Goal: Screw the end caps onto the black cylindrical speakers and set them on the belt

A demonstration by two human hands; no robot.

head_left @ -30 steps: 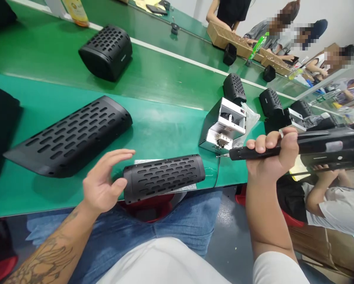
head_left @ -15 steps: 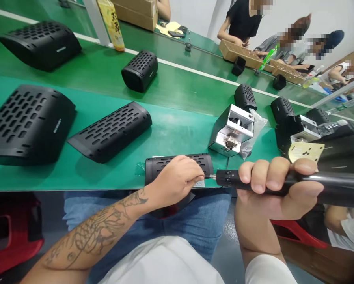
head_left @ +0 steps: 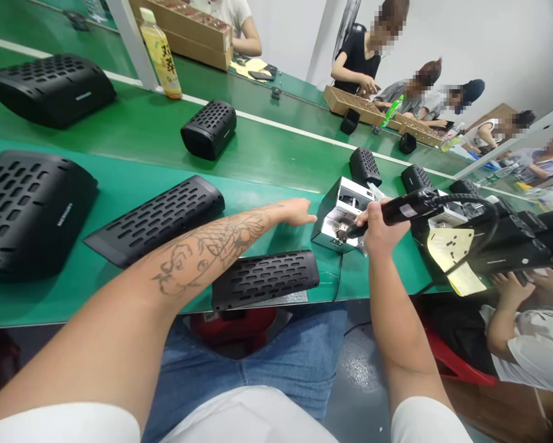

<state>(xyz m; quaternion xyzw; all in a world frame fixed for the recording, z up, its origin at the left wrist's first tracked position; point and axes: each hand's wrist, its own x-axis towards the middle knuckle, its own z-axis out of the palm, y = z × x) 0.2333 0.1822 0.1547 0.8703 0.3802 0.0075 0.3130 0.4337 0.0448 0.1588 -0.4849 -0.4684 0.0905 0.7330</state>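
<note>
My right hand (head_left: 380, 229) is closed round a black electric screwdriver (head_left: 403, 210), with its tip at the front of a small silver box-shaped machine (head_left: 339, 203) on the green bench. My left hand (head_left: 298, 211) reaches across toward that machine's left side, fingers stretched out and empty. A black perforated speaker shell (head_left: 265, 278) lies untouched at the bench's near edge, under my left forearm.
Several more black speaker shells lie on the green bench (head_left: 258, 203) and on the conveyor (head_left: 133, 123) behind it. A yellow drink bottle (head_left: 161, 53) stands at the back. Other people work along the line at the right and far side, with cardboard trays (head_left: 350, 104).
My left hand left the near speaker shell and stretched toward the silver machine. My right hand carried the screwdriver from the shell's end up to the machine's front.
</note>
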